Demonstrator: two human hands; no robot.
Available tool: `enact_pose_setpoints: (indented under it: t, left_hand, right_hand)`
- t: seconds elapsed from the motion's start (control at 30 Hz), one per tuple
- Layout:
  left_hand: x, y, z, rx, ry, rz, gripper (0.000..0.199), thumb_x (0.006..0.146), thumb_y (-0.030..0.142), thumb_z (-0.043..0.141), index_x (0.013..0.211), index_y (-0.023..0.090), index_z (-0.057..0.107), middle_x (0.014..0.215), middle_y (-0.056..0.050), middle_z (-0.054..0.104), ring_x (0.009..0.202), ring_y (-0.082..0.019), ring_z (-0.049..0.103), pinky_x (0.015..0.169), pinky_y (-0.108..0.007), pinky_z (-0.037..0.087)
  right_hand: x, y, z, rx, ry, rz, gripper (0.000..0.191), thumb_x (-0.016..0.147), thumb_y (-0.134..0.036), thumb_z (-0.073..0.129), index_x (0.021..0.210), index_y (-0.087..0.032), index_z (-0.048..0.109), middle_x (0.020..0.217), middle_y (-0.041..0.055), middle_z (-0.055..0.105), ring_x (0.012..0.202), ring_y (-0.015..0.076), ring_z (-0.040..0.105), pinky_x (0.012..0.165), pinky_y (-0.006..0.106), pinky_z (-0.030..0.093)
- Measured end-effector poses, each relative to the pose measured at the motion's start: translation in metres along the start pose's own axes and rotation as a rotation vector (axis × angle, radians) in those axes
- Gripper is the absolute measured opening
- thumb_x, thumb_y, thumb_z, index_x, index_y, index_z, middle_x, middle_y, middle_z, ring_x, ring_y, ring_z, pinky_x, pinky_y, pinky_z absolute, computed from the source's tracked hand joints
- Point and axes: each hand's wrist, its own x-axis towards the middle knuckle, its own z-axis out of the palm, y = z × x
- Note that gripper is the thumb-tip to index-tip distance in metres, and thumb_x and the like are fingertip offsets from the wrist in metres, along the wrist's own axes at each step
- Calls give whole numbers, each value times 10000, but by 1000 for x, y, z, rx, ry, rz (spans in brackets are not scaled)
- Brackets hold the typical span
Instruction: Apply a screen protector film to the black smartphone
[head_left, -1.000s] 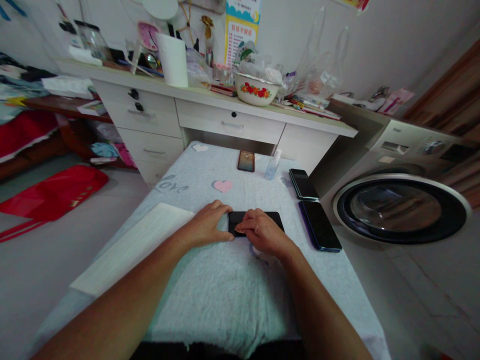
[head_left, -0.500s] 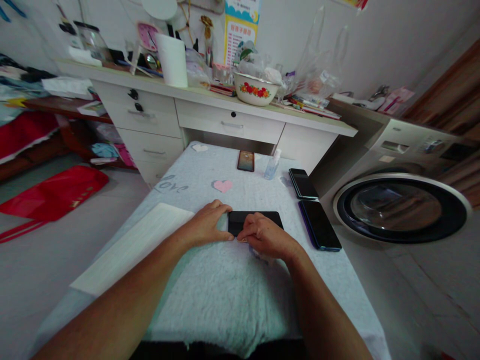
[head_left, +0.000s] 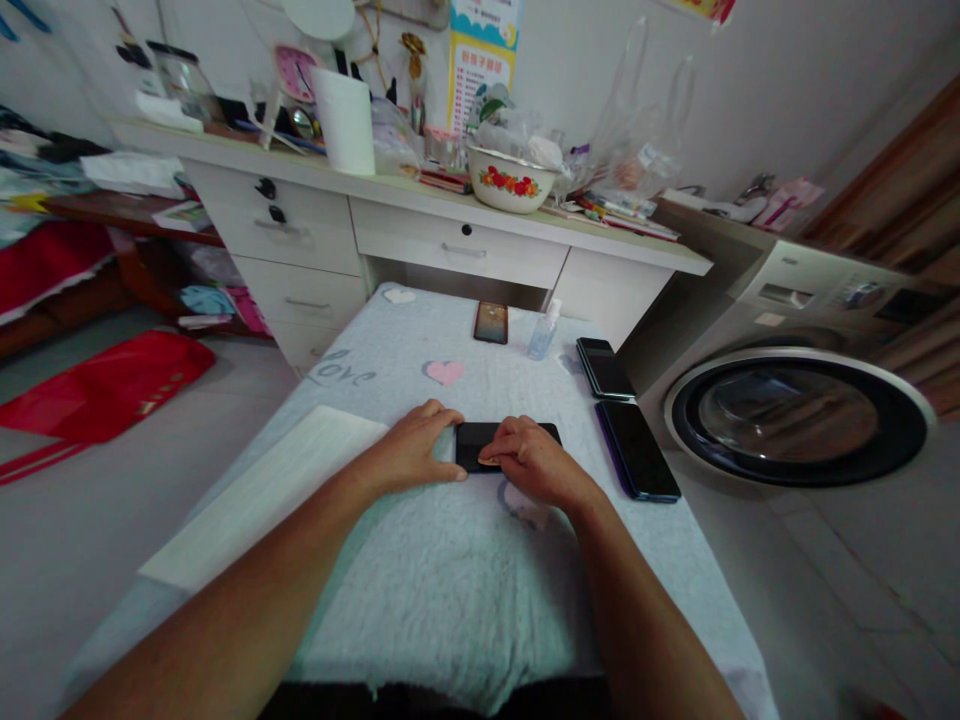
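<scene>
Honestly, the only thing making me nervous here is the grip: the left hand (head_left: 420, 445) has thumb and fingers clamped across one end of the black phone (head_left: 469, 440), flat in the middle of the table (head_left: 442, 580), while the right hand (head_left: 529, 458) is bunched up with its fingertips on the screen. Can't tell whether it's pinching something pale or that's just fingers. If the left loosens while the right pushes, I reckon the phone could skid or the cloth (head_left: 352, 335) could ruck up. A careless right elbow could also knock the big dark phone (head_left: 641, 452) off the right edge, or the smaller phone (head_left: 606, 368) just beyond it. As for containers, the clear spray bottle (head_left: 541, 337) stands near the far edge by the right corner; how full, no idea. A wide swing could tip it. On the desk (head_left: 427, 185) behind, a flowery bowl (head_left: 511, 185) is heaped with crumpled plastic (head_left: 517, 135), and there's a glass jar (head_left: 187, 80) whose contents I can't make out.
</scene>
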Motion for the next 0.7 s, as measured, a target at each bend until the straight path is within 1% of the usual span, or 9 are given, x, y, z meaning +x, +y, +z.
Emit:
enact_pose_setpoints:
  t: [0.13,0.27,0.5,0.6,0.7]
  left_hand:
    - [0,0,0,-2,-6,0,644,609,469,688,1175,219,508,1061,-63,500,995,-252,507,856,-358,408]
    - [0,-1,0,-6,-1,7,635,616,470,686,1174,229,503,1057,-57,496,998,-246,505,860,-353,409]
    - [0,-3,2,10,-6,5,631,620,460,693,1175,223,506,1057,-60,493,994,-242,507,857,-347,414]
    - [0,-3,2,13,2,4,640,617,464,693,1182,231,504,1060,-57,497,990,-243,508,864,-353,412]
    - [0,-3,3,12,14,17,636,616,478,690,1177,236,511,1063,-55,504,990,-243,506,867,-357,411]
  right_hand:
    - [2,5,6,-29,51,61,240,871,-145,512,934,-244,722,846,35,597,830,141,493,758,269,353]
    - [4,7,10,-72,93,125,230,894,-188,496,963,-224,712,871,48,590,854,149,486,769,271,353]
    - [8,0,13,-185,152,229,243,897,-184,475,976,-217,703,870,56,567,862,168,462,764,276,342]
    - [12,-6,17,-207,150,244,257,907,-183,448,965,-196,698,869,65,557,859,169,456,790,284,337]
    - [16,-13,21,-215,146,221,270,926,-207,419,964,-185,685,875,69,549,861,170,453,793,289,336]
